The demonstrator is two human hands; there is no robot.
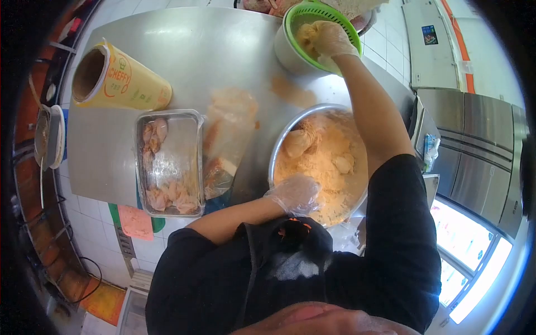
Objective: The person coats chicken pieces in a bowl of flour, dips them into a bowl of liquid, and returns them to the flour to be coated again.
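My right hand (331,40), in a clear plastic glove, reaches far over a green strainer basket (290,22) set in a white bucket (285,49). Its fingers are closed on a flour-coated chicken piece (306,37), inside the basket. Below it stands a large metal bowl (273,162) of orange-tinted flour (312,167). Coated chicken pieces (300,143) lie in that flour. My left hand (297,193), gloved too, rests at the bowl's near left side, over the rim and the flour. Its fingers point down and away, so their grip is hidden.
Left of the bowl lie a flour-dusted plastic bag (231,123) and a clear tray (201,167) with raw chicken pieces (167,195). A large yellow roll (134,81) lies behind the tray on the steel table (184,39). Steel cabinets (480,151) stand at the right.
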